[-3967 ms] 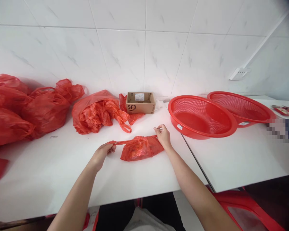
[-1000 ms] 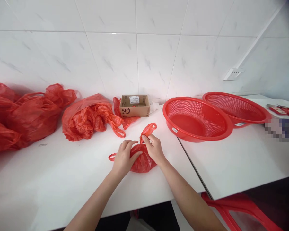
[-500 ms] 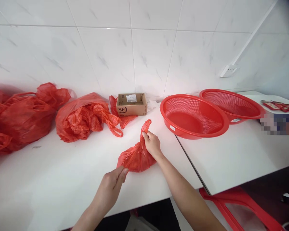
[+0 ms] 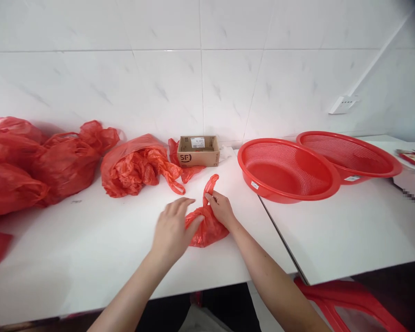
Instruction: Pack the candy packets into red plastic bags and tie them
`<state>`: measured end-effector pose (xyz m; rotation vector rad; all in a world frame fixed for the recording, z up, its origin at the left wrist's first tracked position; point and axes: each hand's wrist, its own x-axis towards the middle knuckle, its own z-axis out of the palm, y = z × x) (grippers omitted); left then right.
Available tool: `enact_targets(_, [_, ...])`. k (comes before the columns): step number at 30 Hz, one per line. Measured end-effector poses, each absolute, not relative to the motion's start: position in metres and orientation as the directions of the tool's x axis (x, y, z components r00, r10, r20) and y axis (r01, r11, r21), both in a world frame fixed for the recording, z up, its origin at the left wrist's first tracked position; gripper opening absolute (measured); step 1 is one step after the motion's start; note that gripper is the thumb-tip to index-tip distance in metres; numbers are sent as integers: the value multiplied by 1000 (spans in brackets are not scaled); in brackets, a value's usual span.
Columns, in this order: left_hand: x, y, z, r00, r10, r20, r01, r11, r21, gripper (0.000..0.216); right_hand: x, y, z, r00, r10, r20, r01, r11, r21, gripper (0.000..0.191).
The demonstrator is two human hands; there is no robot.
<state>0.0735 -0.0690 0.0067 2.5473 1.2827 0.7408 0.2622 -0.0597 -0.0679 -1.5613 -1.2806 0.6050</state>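
A small red plastic bag [image 4: 212, 233] rests on the white table near its front edge, bunched up with its twisted neck pointing upward. My right hand [image 4: 221, 208] is closed around that neck, and the loose end sticks out above the fingers. At the bag's left side, my left hand [image 4: 174, 226] has its fingers spread and thumb apart, the thumb overlapping the bag in view. Whether the thumb touches the plastic I cannot tell. What the bag contains is hidden by the red film.
Larger red bags [image 4: 67, 161] and a crumpled red bag bundle [image 4: 134, 166] lie leftward. A cardboard box [image 4: 198, 159] stands by the wall. Two red baskets, a near one [image 4: 287, 196] and a far one [image 4: 363, 175], sit right, beyond a table seam. A red stool [image 4: 352, 295] stands below.
My left hand has let go of the bag's lower left corner, risen and opened beside the neck. My right hand keeps its grip. The view has turned slightly left.
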Motion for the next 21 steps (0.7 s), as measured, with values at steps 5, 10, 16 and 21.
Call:
enact_targets(5, [95,-65,-5,573,819,-39,734,-491,469,26,261,-69,-61,202,961,187,299,121,-947,39])
enact_targets(10, [56,-59,9,632,767,-108,549,-345,761,22,257,-77,-53,49,987,155,200,142,-969,35])
enact_targets(16, [36,-49,-2,530,848,12,623,-400,672,21,250,-82,-50,-227,973,-37,339,44,-940,65])
enact_targets(21, [47,-45,-33,464,883,64,792,-446,417,29,246,-80,-57,-130,989,-66,450,-1,-893,25])
